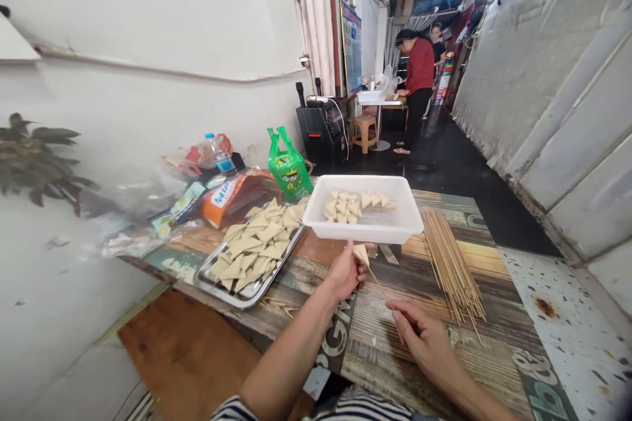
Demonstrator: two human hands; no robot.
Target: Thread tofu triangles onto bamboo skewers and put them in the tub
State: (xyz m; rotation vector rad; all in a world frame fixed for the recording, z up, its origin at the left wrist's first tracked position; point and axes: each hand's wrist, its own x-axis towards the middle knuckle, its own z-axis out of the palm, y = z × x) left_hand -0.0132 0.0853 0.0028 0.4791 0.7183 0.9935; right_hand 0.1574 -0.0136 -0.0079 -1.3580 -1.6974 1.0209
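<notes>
My left hand (345, 274) is closed, pinching a pale triangular tofu piece (362, 254) just in front of the white tub. A thin bamboo skewer (379, 286) runs from that piece back to my right hand (419, 332), whose thumb and fingers grip its near end. How deep the tip sits in the tofu is hard to make out. To the left, a metal tray (237, 301) carries a heap of similar tofu triangles (257, 247). Inside the white plastic tub (363, 231) lie several loaded skewers (345, 207). Loose bamboo skewers (451, 263) form a bundle right of the tub.
A green plastic bag (289, 174), an orange-and-white package (237, 194) and a water bottle (222, 156) crowd the table's back left by the wall. Beyond the wood-patterned table (375, 342) stand a black speaker (322, 128), a stool (364, 131) and two people (419, 69).
</notes>
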